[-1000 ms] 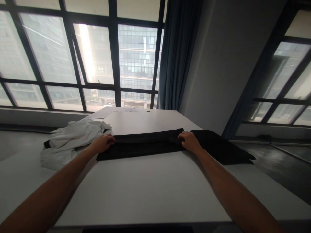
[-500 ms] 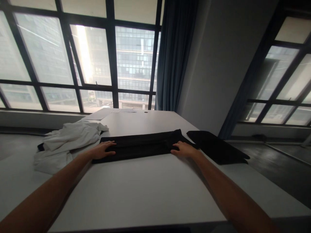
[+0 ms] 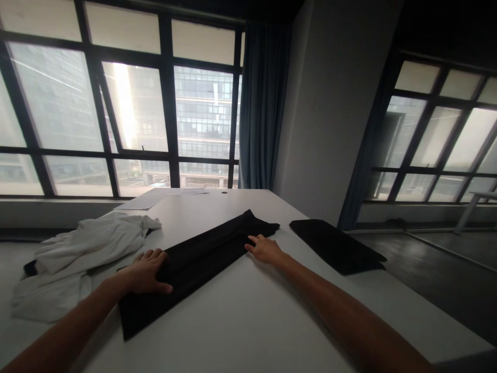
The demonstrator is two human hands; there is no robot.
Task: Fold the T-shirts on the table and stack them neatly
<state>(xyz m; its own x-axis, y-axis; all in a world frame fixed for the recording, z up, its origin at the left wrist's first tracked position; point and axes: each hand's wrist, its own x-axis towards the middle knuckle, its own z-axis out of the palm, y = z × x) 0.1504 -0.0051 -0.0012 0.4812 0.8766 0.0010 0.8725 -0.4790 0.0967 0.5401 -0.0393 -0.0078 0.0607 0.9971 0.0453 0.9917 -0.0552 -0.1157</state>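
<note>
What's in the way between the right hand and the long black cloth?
Nothing visible. The right hand is at the edge of the long black cloth, near its far end; the left hand lies on it.

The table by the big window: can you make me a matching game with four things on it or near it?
Things
1. white cloth
2. long black cloth
3. curtain
4. papers

Where or how
A. under the left hand
B. at the far end of the table
C. in a crumpled heap
D. blue and hanging beside the window

Right pairs: 1-C, 2-A, 3-D, 4-B
</note>
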